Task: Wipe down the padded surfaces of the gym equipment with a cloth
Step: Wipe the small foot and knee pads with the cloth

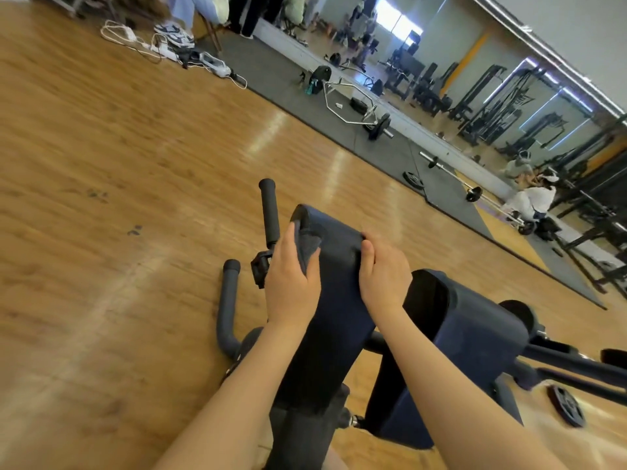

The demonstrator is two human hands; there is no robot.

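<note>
On polished honey-coloured wood plank floor [135,164]: slick, so machine w/ black tubular steel frame [226,317] could skate if leaned on hard. Long navy vinyl pad [336,300], smooth, rounded top edge, runs up centre; second navy pad [475,327] beside it not under either hand. Left hand [291,286] fingers curled, gripping dark grey terry cloth [309,244] on pad's left edge. Loose bunch, may slip or skip the side. Right hand [383,276] fingers bent over right edge, steadying, holds nothing else
</note>
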